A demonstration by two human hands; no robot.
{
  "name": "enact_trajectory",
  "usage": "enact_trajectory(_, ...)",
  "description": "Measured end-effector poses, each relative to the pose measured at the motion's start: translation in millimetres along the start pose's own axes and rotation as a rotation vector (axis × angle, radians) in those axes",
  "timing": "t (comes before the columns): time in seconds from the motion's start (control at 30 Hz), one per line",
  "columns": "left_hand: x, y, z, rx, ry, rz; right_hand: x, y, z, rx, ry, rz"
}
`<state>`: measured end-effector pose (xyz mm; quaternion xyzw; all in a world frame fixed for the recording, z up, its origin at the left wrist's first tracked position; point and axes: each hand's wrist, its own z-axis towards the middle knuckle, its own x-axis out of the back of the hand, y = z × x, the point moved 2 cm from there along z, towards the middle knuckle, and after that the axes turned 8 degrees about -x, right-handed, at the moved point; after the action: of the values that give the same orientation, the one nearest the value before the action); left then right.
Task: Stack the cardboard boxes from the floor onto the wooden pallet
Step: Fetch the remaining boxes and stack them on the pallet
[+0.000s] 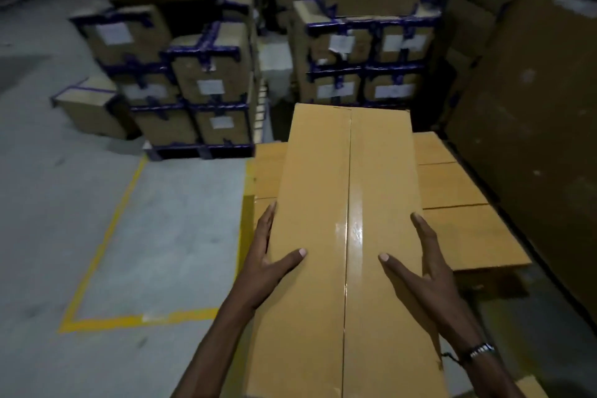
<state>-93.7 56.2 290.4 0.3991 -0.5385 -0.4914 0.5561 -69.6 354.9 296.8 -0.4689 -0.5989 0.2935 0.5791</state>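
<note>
So from the head cam, the only view here: a long cardboard box (347,236) with clear tape down its top seam is being carried lengthwise, far end pointing away from the person. The left hand (269,255) is pressed flat against the box's left side with its thumb lying across the top, and the right hand (420,263) mirrors it on the right side, thumb on top too, so the hands are apart, fingers straight, squeezing the box between the palms rather than curling round anything. There's a watch (481,350) on the right wrist. Under and past the box you can see a layer of stacked boxes (458,194) already laid side by side; I'd guess the wooden pallet is under those, but it's hidden, so can't say for sure. Left of that is grey floor with a yellow floor line (106,236) marking a bay, and further back there are strapped cartons (210,81) with white labels piled high, plus tall brown cartons along the right. Looks to me like the carry-and-place step: box is up off the floor and hovering over the layer, though whether its far end touches it I can't tell. Next move probably calls for lowering it flat, squaring it with the seams below, then sliding the palms out.
</note>
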Motion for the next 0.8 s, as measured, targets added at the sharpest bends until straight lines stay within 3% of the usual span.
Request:
enact_trajectory(0.43, 203, -28, -118, 0.123, 0.474, 0.041, -217, -109, -12, 0.197, -0.455, -0.071)
enact_trajectory(0.8, 309, -53, -124, 0.208, 0.769, 0.073, -369, -182, 39, 0.335, -0.739, -0.134)
